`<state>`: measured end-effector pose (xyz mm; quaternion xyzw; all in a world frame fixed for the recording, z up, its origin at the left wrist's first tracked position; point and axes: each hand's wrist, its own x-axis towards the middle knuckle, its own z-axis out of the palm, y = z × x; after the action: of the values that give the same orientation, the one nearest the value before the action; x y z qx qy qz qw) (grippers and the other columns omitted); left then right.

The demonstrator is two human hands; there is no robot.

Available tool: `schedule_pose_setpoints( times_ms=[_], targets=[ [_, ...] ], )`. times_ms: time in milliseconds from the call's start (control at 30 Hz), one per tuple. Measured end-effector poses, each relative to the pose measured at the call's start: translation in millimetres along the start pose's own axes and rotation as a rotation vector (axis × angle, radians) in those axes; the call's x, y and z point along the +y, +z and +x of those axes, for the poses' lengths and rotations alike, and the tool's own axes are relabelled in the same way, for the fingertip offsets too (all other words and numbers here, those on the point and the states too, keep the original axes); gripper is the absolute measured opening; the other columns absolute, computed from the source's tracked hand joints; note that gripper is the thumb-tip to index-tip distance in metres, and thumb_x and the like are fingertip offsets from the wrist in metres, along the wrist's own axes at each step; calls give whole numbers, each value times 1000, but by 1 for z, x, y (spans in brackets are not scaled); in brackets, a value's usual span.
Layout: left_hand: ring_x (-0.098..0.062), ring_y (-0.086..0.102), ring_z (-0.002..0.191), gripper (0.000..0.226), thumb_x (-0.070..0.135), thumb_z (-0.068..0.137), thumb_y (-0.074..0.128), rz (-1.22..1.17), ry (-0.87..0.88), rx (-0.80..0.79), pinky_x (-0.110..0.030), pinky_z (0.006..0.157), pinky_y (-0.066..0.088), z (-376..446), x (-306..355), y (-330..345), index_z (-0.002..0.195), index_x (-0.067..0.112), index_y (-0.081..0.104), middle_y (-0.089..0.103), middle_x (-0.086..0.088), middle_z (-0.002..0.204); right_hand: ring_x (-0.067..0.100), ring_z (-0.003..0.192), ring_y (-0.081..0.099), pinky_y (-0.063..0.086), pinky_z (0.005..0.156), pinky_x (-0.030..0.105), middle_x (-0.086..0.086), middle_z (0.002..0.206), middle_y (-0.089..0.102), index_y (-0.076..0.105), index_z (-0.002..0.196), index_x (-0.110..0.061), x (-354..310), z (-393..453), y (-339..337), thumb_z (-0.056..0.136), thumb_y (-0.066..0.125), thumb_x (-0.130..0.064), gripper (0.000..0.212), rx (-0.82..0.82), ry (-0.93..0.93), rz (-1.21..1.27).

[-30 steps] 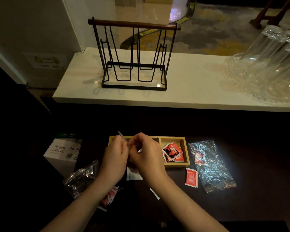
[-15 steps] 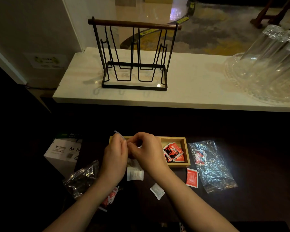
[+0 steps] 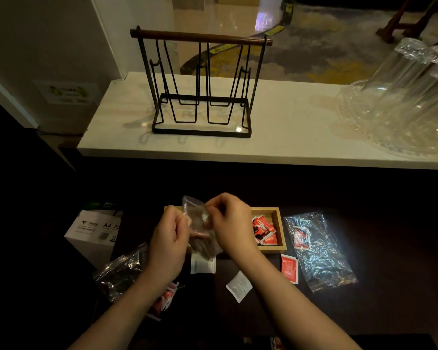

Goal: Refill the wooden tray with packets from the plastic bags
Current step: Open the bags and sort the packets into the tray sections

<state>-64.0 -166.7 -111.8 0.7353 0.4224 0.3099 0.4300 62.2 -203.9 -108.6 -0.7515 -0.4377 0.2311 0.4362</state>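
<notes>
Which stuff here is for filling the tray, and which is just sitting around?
For the job:
left hand
right hand
small clear plastic bag they hold
wooden tray
red packets
crinkled clear bag

Lying about:
black wire rack
white paper box
clear glasses

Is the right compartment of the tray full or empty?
Neither: the tray's right compartment holds a few red packets, with bare wood showing around them.
</notes>
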Motion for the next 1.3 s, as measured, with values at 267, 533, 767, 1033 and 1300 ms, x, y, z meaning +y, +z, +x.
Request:
schedule_pose_setpoints(
  times_ms=[267, 533, 767, 1033, 1300],
  targets=[
    [-3, 50, 56, 30, 7, 87, 55, 357, 63, -257, -16, 52, 40, 19, 5, -43, 72, 27, 38, 44, 3, 59, 12, 86, 58, 54, 73, 30, 0, 97, 59, 62, 97, -14, 5, 14, -33, 89, 57, -5, 13, -14, -255, -247],
    [-6, 62, 68, 24, 19, 89, 56, 442, 112, -477, -17, 56, 46, 37, 22, -60, 85, 42, 51, 62, 24, 82, 22, 77, 61, 50, 60, 35, -1, 95, 57, 56, 100, -22, 11, 25, -49, 84, 61, -11, 20, -165, -444, -598],
    [-2, 62, 54, 16, 12, 88, 56, 382, -15, -456, -14, 53, 43, 44, 26, -57, 80, 26, 55, 67, 5, 58, 9, 80, 59, 44, 56, 25, -9, 89, 63, 60, 98, -26, -18, 8, -46, 84, 63, -37, 17, -48, -564, -482],
    [-11, 63, 53, 14, 8, 83, 60, 370, -117, -393, -26, 53, 46, 44, 19, -56, 76, 15, 50, 63, -6, 57, 19, 88, 63, 42, 77, 31, -2, 89, 69, 34, 136, -22, -25, -8, -1, 80, 67, -43, 67, -223, -566, -514],
    [-10, 64, 57, 10, 11, 87, 59, 10, -179, -391, -16, 56, 48, 37, 16, -70, 80, 4, 56, 67, -6, 59, 27, 82, 66, 48, 70, 36, 6, 80, 70, 66, 87, -16, -32, 14, 4, 80, 69, -31, 17, -271, -603, -442]
  ],
)
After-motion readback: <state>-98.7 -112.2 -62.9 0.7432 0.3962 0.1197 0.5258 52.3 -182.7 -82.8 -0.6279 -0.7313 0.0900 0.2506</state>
